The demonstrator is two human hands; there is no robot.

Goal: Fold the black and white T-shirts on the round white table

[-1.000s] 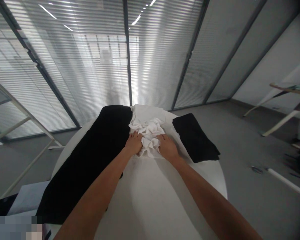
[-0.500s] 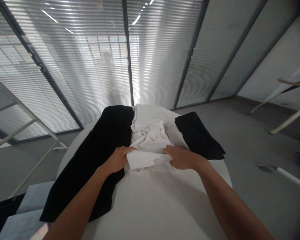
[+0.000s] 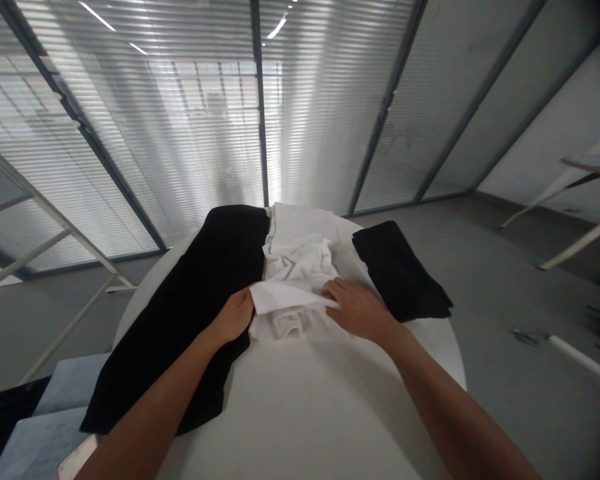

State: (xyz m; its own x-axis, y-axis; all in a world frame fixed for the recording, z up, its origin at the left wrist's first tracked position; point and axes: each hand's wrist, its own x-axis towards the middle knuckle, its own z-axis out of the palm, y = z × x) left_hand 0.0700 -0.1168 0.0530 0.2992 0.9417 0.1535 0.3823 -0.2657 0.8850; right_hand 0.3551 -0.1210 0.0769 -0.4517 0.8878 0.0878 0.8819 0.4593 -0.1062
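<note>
A crumpled white cloth garment [image 3: 300, 260] lies at the middle of the round white table [image 3: 300, 407]. Its near edge is lifted into a flat band between my two hands. My left hand [image 3: 234, 315] grips the left end of that band, thumb on the near side. At the right end my right hand [image 3: 353, 308] has its fingers curled over the fabric. Under the raised band, a bunched white part of the cloth shows. My left forearm passes over a long black folded garment [image 3: 195, 287]. A smaller black folded cloth [image 3: 403, 270] lies to the right of my right hand.
Behind the table stands a glass partition with blinds [image 3: 200, 133]. A white metal frame [image 3: 55, 213] rises at the left. Grey-blue cushions [image 3: 45, 440] and part of a phone [image 3: 80, 457] show at the lower left. Table legs [image 3: 580, 240] stand at the right.
The band of white cloth has been raised and shifted slightly away from me, baring the bunched fabric beneath. My right hand has moved a little forward and left. The black cloths have stayed put.
</note>
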